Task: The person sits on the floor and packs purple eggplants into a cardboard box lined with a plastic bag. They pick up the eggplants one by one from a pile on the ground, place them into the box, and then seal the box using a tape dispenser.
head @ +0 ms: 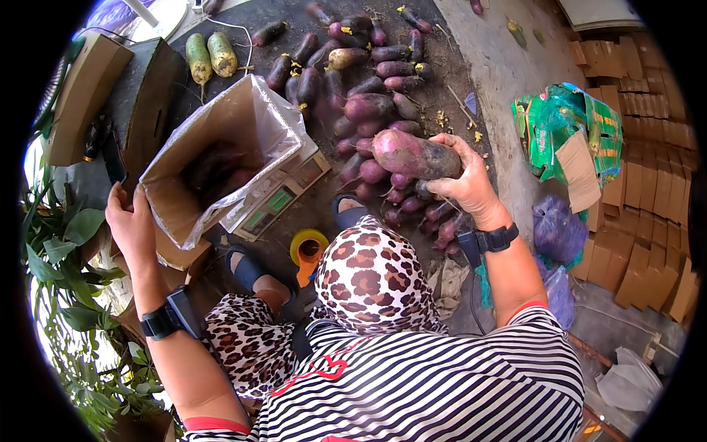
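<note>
My right hand (469,185) grips a large purple radish (414,154), its skin smeared with soil, above a pile of purple radishes (367,108) on the ground. At the left, my left hand (131,221) is at the outer edge of a cardboard box (190,149), fingers apart, with a fingertip near a dark phone (113,157). Clear plastic (276,119) lines the box, and purple radishes (223,171) lie in its shadowed bottom. Beneath the box is a digital scale (276,201) with lit green displays.
Two green-and-white radishes (210,55) lie beyond the box. An orange tape dispenser (308,259) is between my feet. To the right are a green printed carton (566,132), purple bags (560,229) and stacked cardboard boxes (646,221). Leafy plants (72,265) border the left side.
</note>
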{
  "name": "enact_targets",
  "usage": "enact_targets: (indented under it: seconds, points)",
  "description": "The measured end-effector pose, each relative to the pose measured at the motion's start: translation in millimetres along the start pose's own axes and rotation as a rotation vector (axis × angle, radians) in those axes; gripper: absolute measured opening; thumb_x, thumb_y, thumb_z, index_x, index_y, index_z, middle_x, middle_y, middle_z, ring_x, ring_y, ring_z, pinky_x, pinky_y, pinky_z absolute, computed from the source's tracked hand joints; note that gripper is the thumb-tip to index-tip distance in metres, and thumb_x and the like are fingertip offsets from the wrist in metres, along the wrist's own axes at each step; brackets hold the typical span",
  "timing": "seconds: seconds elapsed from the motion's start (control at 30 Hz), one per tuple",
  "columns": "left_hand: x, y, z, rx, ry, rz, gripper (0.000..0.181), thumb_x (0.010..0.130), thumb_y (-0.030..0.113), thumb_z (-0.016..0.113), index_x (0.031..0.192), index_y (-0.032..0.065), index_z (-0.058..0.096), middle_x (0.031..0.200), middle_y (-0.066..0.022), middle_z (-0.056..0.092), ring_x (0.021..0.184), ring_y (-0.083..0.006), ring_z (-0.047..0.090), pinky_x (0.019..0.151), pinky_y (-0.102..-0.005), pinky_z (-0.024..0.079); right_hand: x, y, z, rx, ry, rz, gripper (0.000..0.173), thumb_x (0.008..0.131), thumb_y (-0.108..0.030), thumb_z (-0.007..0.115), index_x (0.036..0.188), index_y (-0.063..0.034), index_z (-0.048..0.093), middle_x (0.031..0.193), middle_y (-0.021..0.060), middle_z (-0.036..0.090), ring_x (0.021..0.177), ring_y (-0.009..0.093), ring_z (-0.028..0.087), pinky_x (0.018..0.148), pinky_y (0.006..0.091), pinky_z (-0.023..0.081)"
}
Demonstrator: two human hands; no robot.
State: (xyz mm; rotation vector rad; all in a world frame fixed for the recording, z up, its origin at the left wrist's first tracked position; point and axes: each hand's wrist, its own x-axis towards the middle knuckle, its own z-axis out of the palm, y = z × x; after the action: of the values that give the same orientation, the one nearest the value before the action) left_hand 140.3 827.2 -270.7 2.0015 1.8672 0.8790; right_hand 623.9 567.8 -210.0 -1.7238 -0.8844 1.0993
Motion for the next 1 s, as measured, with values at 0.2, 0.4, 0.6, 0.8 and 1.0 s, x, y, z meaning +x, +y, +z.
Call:
enact_targets:
  seconds: [0.2,0.4,0.6,0.8,1.0]
  points:
    - [-71.4,165.1,5.4,-0.520,-0.361,0.099,0.028,0.087,0.011,0.071,0.112,0.0017,0.064,0.096,-0.0081,0.067,0.081,-0.0154,0.062,0.076,-0.0289,0.052,-16.7,-22.0,21.4,0.144,-0.018,-0.007,0.067,0.062,-0.001,0.079,0.124,-0.0036,0.054,0.116,0.0044,0.061,0.105,0.013,0.059,0.098,0.0304,0.046]
    - [-115.2,235.4,23.0,-0.867,-0.893,0.016,0.050,0.085,0.006,0.071,0.132,0.0012,0.052,0.106,-0.0046,0.062,0.084,-0.0103,0.057,0.079,-0.0262,0.051,-11.9,-23.3,46.9,0.647,-0.222,0.061,0.069,0.069,-0.015,0.074,0.132,-0.0030,0.049,0.110,0.0143,0.065,0.088,0.022,0.066,0.075,0.0329,0.057]
    - [-104.6,242.5,42.7,-1.109,-0.938,-0.009,0.033,0.089,0.006,0.069,0.119,0.0011,0.058,0.102,-0.0009,0.063,0.086,-0.0075,0.058,0.080,-0.0252,0.051,-9.8,-27.4,60.4,0.752,-0.298,0.150,0.081,0.071,-0.047,0.075,0.135,-0.0041,0.048,0.106,0.0129,0.065,0.076,0.020,0.065,0.057,0.0298,0.054]
    - [-99.2,244.3,40.1,-1.233,-0.997,-0.266,0.041,0.089,0.009,0.069,0.125,-0.0001,0.051,0.105,-0.0072,0.065,0.088,-0.0126,0.062,0.073,-0.0265,0.053,-6.6,-47.1,67.9,0.672,-0.201,0.164,0.066,0.079,-0.055,0.070,0.115,-0.0011,0.060,0.084,0.0095,0.067,0.058,0.016,0.063,0.043,0.0263,0.049]
    - [-93.5,240.9,38.0,-1.257,-1.052,-0.400,0.048,0.089,0.015,0.070,0.131,0.0012,0.051,0.103,-0.0014,0.064,0.082,-0.0064,0.057,0.066,-0.0210,0.045,-8.0,-58.2,61.2,0.425,-0.172,0.119,0.058,0.081,-0.051,0.071,0.108,-0.0007,0.063,0.080,0.0083,0.065,0.056,0.014,0.061,0.042,0.0255,0.049]
